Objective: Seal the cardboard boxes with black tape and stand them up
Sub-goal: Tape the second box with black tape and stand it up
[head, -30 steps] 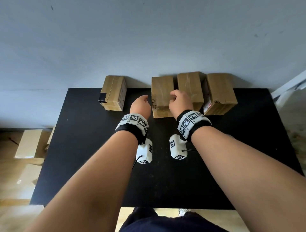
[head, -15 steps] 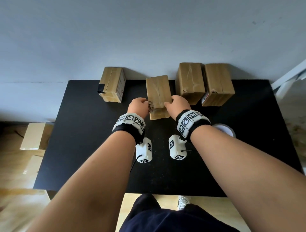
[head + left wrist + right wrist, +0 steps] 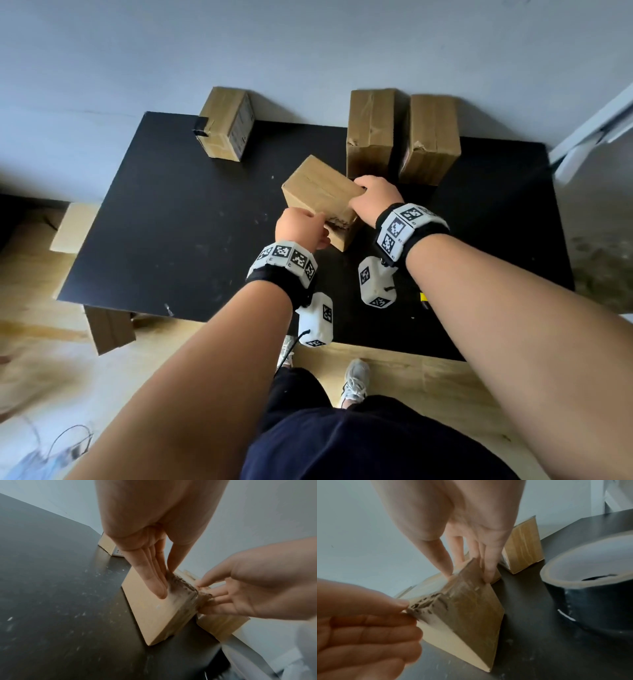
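Note:
A brown cardboard box (image 3: 320, 195) with a torn end lies askew at the middle of the black table (image 3: 171, 222). My left hand (image 3: 303, 228) pinches its torn near corner, with the fingers flat on the side face (image 3: 150, 615) and the thumb on top. My right hand (image 3: 371, 198) grips the right end, thumb above and fingers (image 3: 488, 574) down the side of the box (image 3: 471, 608). The black tape roll (image 3: 590, 588) lies flat on the table just right of the box; in the head view my right arm hides it.
Two brown boxes (image 3: 370, 130) (image 3: 431, 137) stand side by side against the back wall. A third box (image 3: 226, 125) with black tape on its end stands at the back left. Cardboard boxes (image 3: 73, 228) (image 3: 109, 329) lie on the floor at left. A white frame (image 3: 589, 137) is at right.
Both hands have drawn the box out of the back row toward me and turned it diagonally. The other boxes have stayed put.

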Action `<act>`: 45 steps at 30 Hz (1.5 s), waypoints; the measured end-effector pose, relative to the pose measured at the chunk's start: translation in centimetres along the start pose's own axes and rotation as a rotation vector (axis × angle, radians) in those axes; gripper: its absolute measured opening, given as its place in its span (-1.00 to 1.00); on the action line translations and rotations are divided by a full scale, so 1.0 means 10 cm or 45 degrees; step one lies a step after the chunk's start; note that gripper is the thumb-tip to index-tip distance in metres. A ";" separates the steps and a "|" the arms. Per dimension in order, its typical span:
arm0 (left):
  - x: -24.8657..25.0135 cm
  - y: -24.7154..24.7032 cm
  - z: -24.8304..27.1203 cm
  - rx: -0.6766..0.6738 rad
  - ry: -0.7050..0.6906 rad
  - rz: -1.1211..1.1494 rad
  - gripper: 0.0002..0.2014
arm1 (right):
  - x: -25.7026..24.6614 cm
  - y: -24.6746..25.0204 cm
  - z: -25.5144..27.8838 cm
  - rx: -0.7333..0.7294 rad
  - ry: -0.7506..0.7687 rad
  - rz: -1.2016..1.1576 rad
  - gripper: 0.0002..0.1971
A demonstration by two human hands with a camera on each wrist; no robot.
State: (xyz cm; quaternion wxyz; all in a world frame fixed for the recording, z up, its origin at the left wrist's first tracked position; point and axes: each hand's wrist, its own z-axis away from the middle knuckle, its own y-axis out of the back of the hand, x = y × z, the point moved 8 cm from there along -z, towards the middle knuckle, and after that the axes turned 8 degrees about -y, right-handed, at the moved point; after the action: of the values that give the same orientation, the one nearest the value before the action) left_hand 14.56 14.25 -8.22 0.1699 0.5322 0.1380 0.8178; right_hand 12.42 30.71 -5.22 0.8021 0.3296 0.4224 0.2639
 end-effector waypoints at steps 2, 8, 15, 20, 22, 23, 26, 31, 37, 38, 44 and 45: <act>-0.02 -0.09 0.15 -0.022 -0.019 -0.035 -0.73 | 0.04 0.04 0.05 -0.001 0.054 0.014 -0.48; 0.30 -0.01 0.34 0.083 -0.425 -0.625 -0.82 | 0.14 0.08 0.19 0.133 0.154 -0.052 -0.54; 0.48 -0.04 0.16 0.010 -0.829 -0.859 -0.73 | 0.19 0.05 0.45 0.162 0.319 0.010 -0.56; 0.36 -0.03 0.08 -0.013 -0.821 -0.733 -0.72 | 0.23 -0.05 0.55 0.169 0.309 -0.014 -0.57; 0.34 -0.02 0.08 -0.030 -0.847 -0.745 -0.71 | 0.25 -0.03 0.54 0.246 0.190 -0.137 -0.52; 0.34 -0.02 0.09 -0.038 -0.861 -0.758 -0.71 | 0.28 -0.04 0.51 0.247 0.088 -0.212 -0.46; 0.33 -0.02 0.12 -0.062 -0.886 -0.784 -0.70 | 0.38 -0.20 0.45 0.107 -0.187 -0.255 -0.32; 0.29 -0.05 0.10 -0.124 -0.880 -0.884 -0.67 | 0.46 -0.34 0.42 0.033 -0.214 -0.421 -0.52; 0.27 -0.07 0.09 -0.137 -0.870 -0.877 -0.65 | 0.56 -0.38 0.43 -0.001 -0.202 -0.646 -0.54; 0.26 -0.06 0.09 -0.131 -0.871 -0.875 -0.65 | 0.57 -0.39 0.44 0.003 -0.202 -0.693 -0.56; 0.25 -0.07 0.09 -0.142 -0.908 -0.927 -0.65 | 0.58 -0.43 0.52 0.012 -0.227 -0.874 -0.62; 0.26 -0.07 0.09 -0.147 -0.929 -0.938 -0.65 | 0.56 -0.43 0.52 0.025 -0.239 -0.880 -0.62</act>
State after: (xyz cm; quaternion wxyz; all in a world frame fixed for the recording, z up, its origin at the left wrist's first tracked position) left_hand 14.53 16.06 -5.98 0.5126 0.6884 0.2028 0.4715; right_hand 20.36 30.29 -9.06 0.8760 0.1979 0.4359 -0.0584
